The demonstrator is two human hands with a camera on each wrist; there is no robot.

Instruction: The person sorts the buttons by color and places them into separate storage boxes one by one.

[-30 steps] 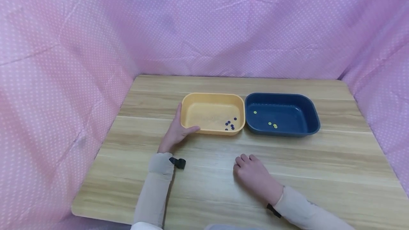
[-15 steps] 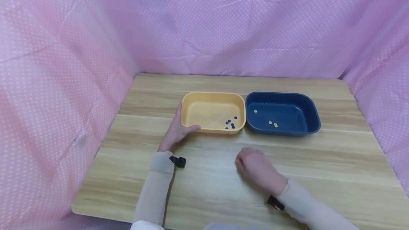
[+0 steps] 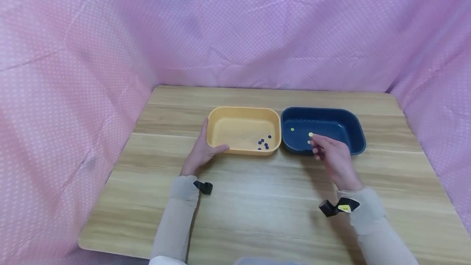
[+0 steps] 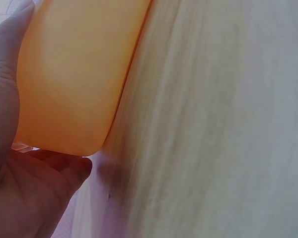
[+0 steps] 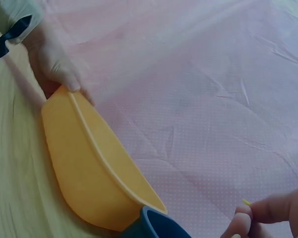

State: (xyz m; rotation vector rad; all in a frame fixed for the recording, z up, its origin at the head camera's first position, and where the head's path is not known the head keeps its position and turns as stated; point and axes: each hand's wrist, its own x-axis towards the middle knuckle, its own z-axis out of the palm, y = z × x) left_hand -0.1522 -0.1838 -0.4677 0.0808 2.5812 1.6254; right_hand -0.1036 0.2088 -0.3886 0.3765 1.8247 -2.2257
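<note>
My left hand (image 3: 200, 152) grips the left end of a yellow plastic tub (image 3: 243, 111), thumb over its front rim and fingers along its end wall. Several small dark blue buttons (image 3: 262, 140) lie in that tub's front right part. Over the front of a dark blue tub (image 3: 357, 134), my right hand (image 3: 336, 160) pinches a small yellow button (image 5: 246, 202) between thumb and fingertips. Other yellow buttons (image 3: 292, 129) lie on the blue tub's floor, and the hand covers part of that tub.
Both tubs stand side by side, almost touching, on a wood-grain table (image 3: 235, 216). Pink dotted cloth (image 3: 235, 32) hangs behind the table and at its sides. A pale object (image 3: 268, 261) shows at the bottom edge of the head view.
From the tabletop in front, my right hand has risen and moved right and forward to the blue tub. A yellow button now shows at its fingertips. The left hand keeps its grip.
</note>
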